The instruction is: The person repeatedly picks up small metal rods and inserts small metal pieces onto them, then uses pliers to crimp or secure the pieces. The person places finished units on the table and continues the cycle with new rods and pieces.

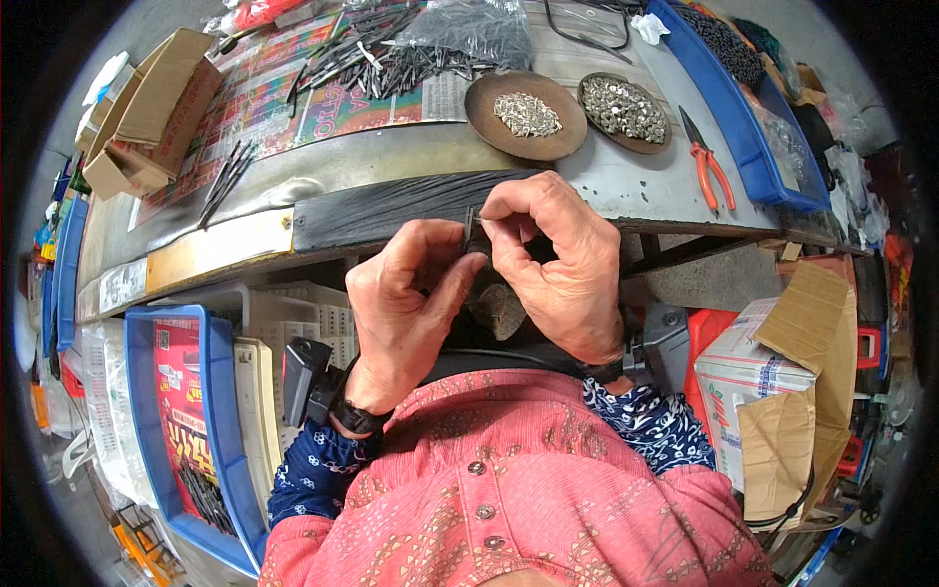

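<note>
My left hand (406, 298) and my right hand (553, 259) meet close to my chest, just below the workbench's front edge (391, 210). Both pinch a thin dark metal pin (469, 227) that stands upright between the fingertips. The pin's lower part is hidden by my fingers. Each wrist carries a dark strapped device. A heap of similar dark pins (391, 59) lies on the bench beyond.
Two round brown dishes (489, 127) (636, 145) of small silvery parts and orange-handled pliers (709, 161) sit on the bench. A blue tray (734, 108) stands right, cardboard boxes (156, 108) left. A blue bin (220, 421) sits below left, cartons (782, 391) below right.
</note>
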